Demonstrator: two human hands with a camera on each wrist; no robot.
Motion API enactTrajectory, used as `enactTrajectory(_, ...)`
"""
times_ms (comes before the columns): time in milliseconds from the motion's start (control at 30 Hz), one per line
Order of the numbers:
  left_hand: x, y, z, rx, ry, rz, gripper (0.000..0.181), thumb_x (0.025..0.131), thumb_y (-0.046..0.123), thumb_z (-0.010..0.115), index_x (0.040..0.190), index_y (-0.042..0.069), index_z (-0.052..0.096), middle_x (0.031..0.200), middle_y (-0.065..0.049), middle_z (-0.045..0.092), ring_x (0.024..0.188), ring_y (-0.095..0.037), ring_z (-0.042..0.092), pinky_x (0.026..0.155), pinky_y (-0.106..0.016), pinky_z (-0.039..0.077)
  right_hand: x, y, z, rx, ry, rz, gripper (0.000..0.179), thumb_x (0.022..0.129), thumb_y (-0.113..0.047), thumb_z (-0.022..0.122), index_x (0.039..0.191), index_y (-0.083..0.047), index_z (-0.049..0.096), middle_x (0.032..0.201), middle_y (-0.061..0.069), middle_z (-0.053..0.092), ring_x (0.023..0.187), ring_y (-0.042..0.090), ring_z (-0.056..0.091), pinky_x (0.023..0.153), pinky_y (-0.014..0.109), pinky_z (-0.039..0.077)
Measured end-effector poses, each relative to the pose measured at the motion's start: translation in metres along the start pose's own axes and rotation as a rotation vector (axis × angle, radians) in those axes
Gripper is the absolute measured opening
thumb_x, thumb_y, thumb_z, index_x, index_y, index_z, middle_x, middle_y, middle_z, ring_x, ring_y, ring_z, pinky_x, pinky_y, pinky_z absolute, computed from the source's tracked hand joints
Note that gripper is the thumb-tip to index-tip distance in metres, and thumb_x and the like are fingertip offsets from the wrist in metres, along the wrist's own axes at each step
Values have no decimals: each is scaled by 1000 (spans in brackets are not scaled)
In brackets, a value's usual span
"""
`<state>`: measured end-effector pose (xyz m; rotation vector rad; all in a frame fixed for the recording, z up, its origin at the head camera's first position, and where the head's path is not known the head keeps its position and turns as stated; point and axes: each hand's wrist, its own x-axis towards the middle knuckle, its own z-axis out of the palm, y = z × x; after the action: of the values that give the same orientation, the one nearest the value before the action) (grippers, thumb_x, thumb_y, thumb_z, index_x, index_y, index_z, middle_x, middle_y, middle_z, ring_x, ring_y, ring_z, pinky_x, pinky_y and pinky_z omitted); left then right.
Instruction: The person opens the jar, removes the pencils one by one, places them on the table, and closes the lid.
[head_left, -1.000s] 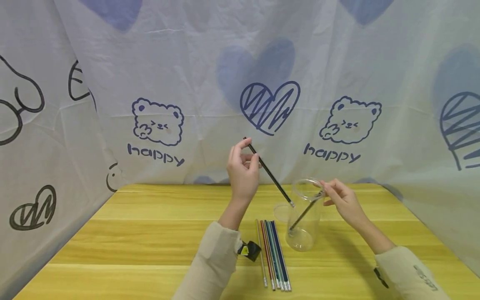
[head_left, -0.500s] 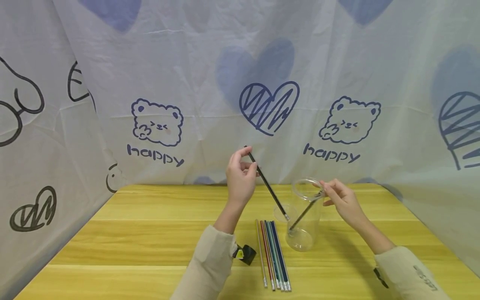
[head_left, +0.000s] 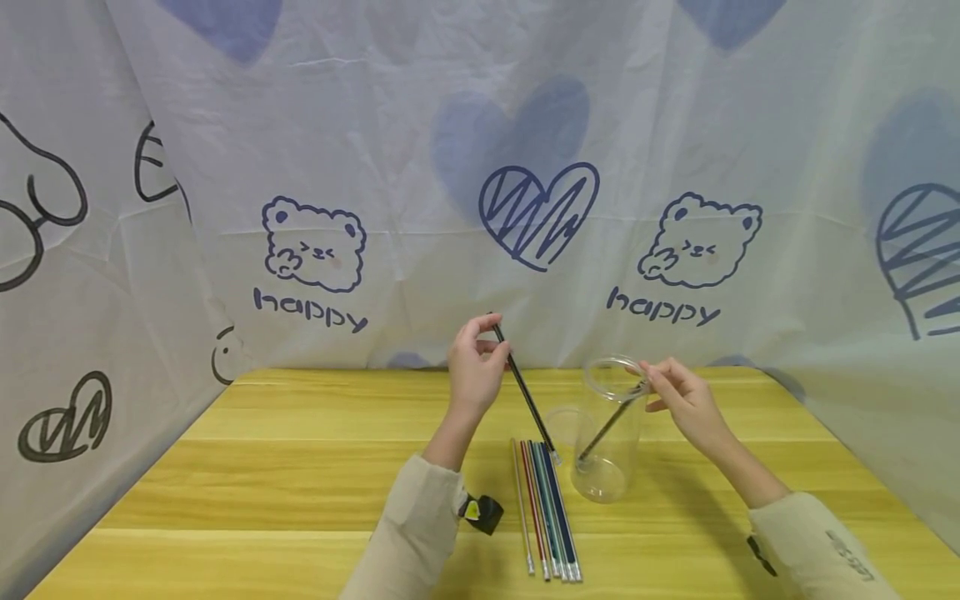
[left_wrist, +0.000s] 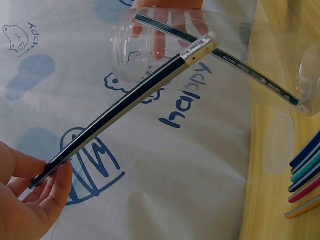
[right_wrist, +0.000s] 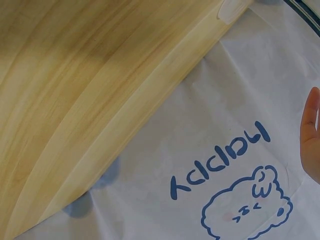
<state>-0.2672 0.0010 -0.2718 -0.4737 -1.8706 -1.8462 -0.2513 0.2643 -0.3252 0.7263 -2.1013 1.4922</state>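
My left hand [head_left: 476, 371] pinches a black pencil [head_left: 528, 396] near its upper end. The pencil slants down to the right, eraser end lowest, left of a tall clear plastic jar [head_left: 636, 450]. In the left wrist view that eraser end overlaps the jar. Fingers of my right hand [head_left: 688, 404] pinch the jar's rim at its right side. Inside the jar leans a second dark pencil [head_left: 609, 427], its top close to those fingers. The right wrist view catches only part of the hand [right_wrist: 311, 140] at its edge.
Several coloured pencils [head_left: 553, 517] lie side by side on the wood-grain table [head_left: 300, 483], in front of the jar. A clear round lid [left_wrist: 280, 145] lies behind them. A printed white curtain [head_left: 420, 275] hangs at the table's back edge.
My left hand has moved down and slightly left with the black pencil, so its eraser end has shifted away from the jar toward the pencil row. My right hand and the jar stay put.
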Motion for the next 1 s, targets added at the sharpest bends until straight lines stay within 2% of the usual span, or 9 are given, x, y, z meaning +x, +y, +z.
enactTrajectory(367, 0, -23, -6, 59, -58, -100, 31, 79, -14, 56, 109, -7, 56, 104, -20, 54, 82, -30, 55, 56, -33, 54, 0, 0, 2, 7, 1, 13, 16, 95, -2, 38, 85, 7, 47, 104, -17, 60, 82, 4, 58, 58, 28, 53)
enactTrajectory(667, 0, -49, -10, 106, -96, -233, 33, 80, -12, 56, 111, -5, 56, 103, -18, 56, 86, -28, 55, 59, -36, 54, 0, 0, 1, -4, 1, 13, 16, 95, -2, 38, 86, 6, 48, 104, -16, 60, 79, 5, 57, 58, 29, 53)
enactTrajectory(867, -2, -60, -10, 144, -130, -260, 33, 80, -12, 57, 112, -5, 56, 103, -22, 53, 81, -27, 55, 60, -41, 54, 0, 0, 1, -4, -2, 11, 16, 95, -2, 38, 87, 6, 48, 105, -17, 59, 79, 6, 58, 59, 30, 53)
enactTrajectory(1000, -3, -66, -10, 157, -158, -293, 35, 79, -13, 57, 113, -6, 56, 105, -22, 54, 78, -27, 57, 58, -40, 54, 0, 0, 0, -4, -4, 8, 16, 95, -2, 37, 86, 6, 48, 105, -16, 59, 80, 6, 58, 59, 30, 53)
